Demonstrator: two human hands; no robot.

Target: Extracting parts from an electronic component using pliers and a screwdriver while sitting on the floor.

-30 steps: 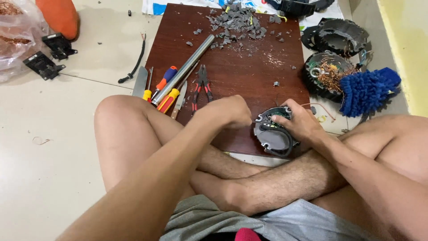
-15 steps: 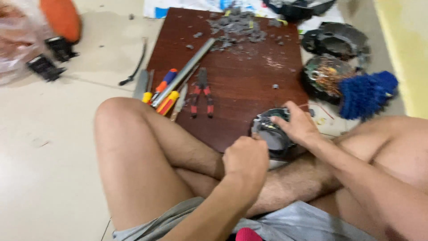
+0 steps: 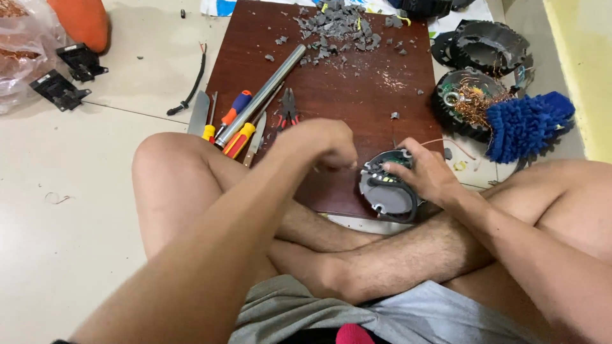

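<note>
I sit cross-legged on the floor at a dark red wooden board (image 3: 357, 83). My right hand (image 3: 426, 173) grips a round grey motor part (image 3: 382, 190) with a black cable loop at the board's near edge. My left hand (image 3: 322, 141) is closed in a fist just left of that part, close to its rim; whatever it may hold is hidden. Red-handled pliers (image 3: 288, 108) lie just beyond my left hand.
A metal tube (image 3: 261, 94), yellow and orange-blue screwdrivers (image 3: 237, 130) and a blade lie at the board's left. Grey debris (image 3: 344, 28) covers its far end. Motor housings with copper wire (image 3: 472, 102), a blue mitt (image 3: 526, 124), black parts (image 3: 64, 76) and a plastic bag sit around.
My left hand, pulled back toward my lap half a second ago, has swung forward again to the left of the motor part. My right hand has stayed on the part.
</note>
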